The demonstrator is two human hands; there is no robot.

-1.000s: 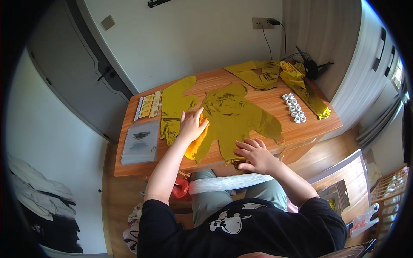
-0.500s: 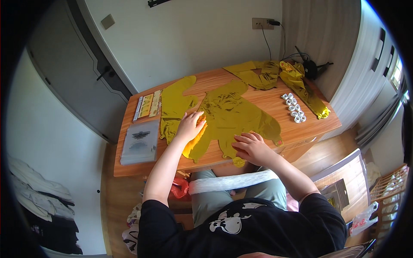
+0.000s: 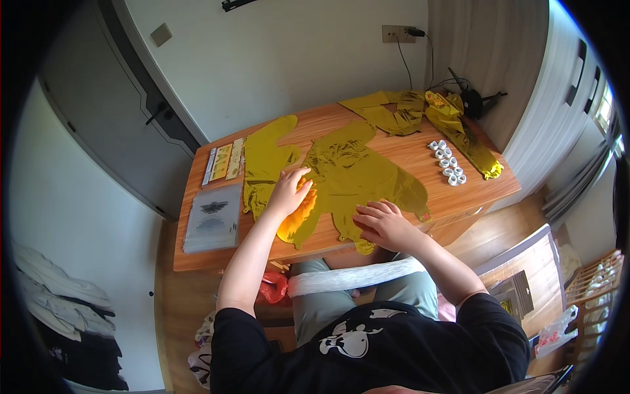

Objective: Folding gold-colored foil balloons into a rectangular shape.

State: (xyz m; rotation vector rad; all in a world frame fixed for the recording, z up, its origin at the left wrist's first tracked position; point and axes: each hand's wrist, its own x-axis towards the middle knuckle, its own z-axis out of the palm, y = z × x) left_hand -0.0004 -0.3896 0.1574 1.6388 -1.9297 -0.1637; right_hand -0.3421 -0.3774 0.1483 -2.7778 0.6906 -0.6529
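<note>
Across one wooden table (image 3: 321, 125) lie one broad gold foil piece (image 3: 357, 174), three other foil pieces (image 3: 262, 161) and ten white rings (image 3: 443, 163). The broad piece spreads beneath both hands: the left hand (image 3: 289, 192), fingers loosely apart, at its left side, the right hand (image 3: 382, 225), half curled (whether pinching, I cannot tell), near its front edge. The right fingers sit closer together than a second ago.
</note>
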